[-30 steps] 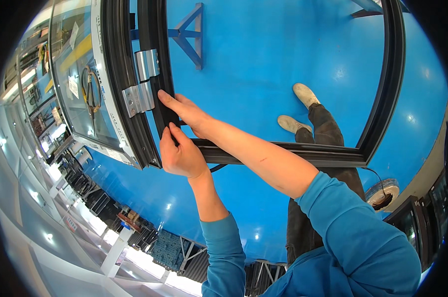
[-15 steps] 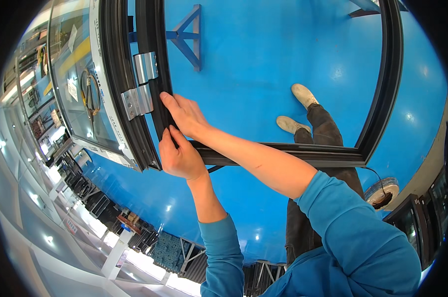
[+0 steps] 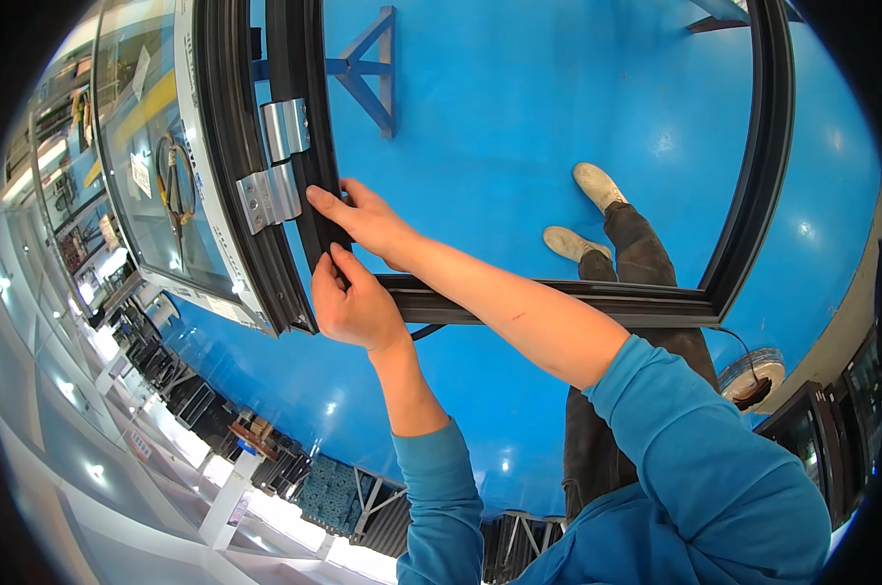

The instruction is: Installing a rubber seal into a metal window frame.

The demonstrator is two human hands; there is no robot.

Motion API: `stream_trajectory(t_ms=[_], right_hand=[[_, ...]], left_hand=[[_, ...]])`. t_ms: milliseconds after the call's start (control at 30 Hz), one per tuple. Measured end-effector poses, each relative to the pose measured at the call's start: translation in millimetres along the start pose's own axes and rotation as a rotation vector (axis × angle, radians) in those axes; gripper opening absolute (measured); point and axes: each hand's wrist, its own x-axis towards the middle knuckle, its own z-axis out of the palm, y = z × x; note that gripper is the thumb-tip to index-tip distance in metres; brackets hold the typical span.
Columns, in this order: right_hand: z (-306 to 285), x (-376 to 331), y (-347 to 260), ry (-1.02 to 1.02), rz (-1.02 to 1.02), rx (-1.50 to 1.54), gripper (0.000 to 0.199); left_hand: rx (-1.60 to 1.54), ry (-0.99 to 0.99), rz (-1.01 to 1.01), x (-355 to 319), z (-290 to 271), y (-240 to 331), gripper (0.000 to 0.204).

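A black window frame [image 3: 558,300] stands over the blue floor, with two silver hinges [image 3: 270,195] on its left upright. My left hand [image 3: 348,302] pinches the inner edge of that upright near the lower left corner, fingers closed on a black strip along it. My right hand [image 3: 368,219] lies just above, fingers stretched flat and pressing the same upright beside the lower hinge. Both sleeves are blue.
A glazed sash [image 3: 158,175] hangs off the hinges to the left, with a coil of cable behind the glass. My shoes [image 3: 582,210] show through the frame opening. A spool [image 3: 753,375] lies at right. Racks and stacked frames [image 3: 168,380] line the lower left.
My right hand has slid slightly up along the upright toward the lower hinge. My left hand stays at the corner with little movement.
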Motion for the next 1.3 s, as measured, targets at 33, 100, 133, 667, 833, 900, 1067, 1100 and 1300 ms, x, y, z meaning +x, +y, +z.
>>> stream_trajectory(t_ms=[33, 100, 133, 667, 833, 900, 1067, 1100, 1300], right_hand=[[-0.8, 2.1, 1.0, -0.010, -0.005, 0.045, 0.077], [-2.3, 4.2, 2.9, -0.022, -0.011, 0.090, 0.081], [-3.1, 4.6, 3.6, -0.034, -0.010, 0.109, 0.081], [-1.0, 2.4, -0.3, -0.062, -0.011, 0.099, 0.081], [-0.6, 2.3, -1.0, -0.053, -0.013, 0.112, 0.078], [0.2, 1.7, -0.9, -0.039, -0.005, 0.163, 0.076], [7.6, -6.3, -4.8, -0.073, 0.011, 0.119, 0.071], [6.1, -5.3, -4.2, -0.071, 0.010, 0.118, 0.071], [8.1, -0.5, -3.5, -0.095, 0.019, 0.152, 0.074]], left_hand=[[-0.017, 0.012, -0.010, -0.3, 1.1, 0.1, 0.013], [-0.032, 0.026, -0.020, -1.1, 2.1, -1.4, 0.014], [-0.027, 0.043, 0.015, -1.7, 1.7, -3.1, 0.014], [-0.009, 0.000, 0.069, 3.4, -1.2, -1.1, 0.011], [-0.030, -0.006, 0.029, 3.5, 2.2, 3.0, 0.011], [-0.031, 0.017, 0.027, 2.3, 3.3, 2.6, 0.011], [0.014, 0.041, 0.127, -1.2, 0.6, -11.1, 0.005], [0.011, 0.040, 0.127, -1.0, 1.2, -9.4, 0.005], [-0.006, 0.016, 0.115, 1.0, 2.1, -4.3, 0.005]])
